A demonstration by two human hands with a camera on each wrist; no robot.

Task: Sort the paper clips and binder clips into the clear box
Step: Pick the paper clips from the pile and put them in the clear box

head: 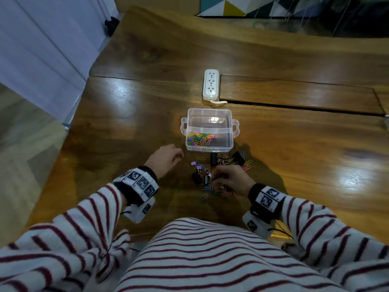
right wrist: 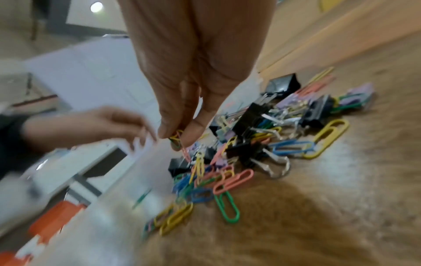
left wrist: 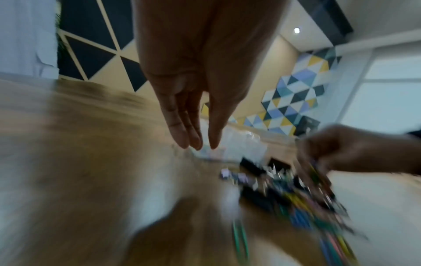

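Note:
A clear box (head: 209, 130) with two compartments stands on the wooden table (head: 294, 157); coloured paper clips (head: 201, 138) lie in its near compartment, and the far one looks bare. In front of it lies a mixed pile of paper clips and binder clips (head: 219, 171) (right wrist: 246, 149). My right hand (head: 228, 179) hovers over the pile and pinches a few paper clips (right wrist: 180, 140) between thumb and fingers. My left hand (head: 166, 158) (left wrist: 196, 142) hangs left of the pile, fingers relaxed, holding nothing.
A white power strip (head: 211, 84) lies behind the box, its cable running into a slot in the table. The table's left edge drops to the floor (head: 25, 131). A patterned panel (head: 231, 6) stands at the far end.

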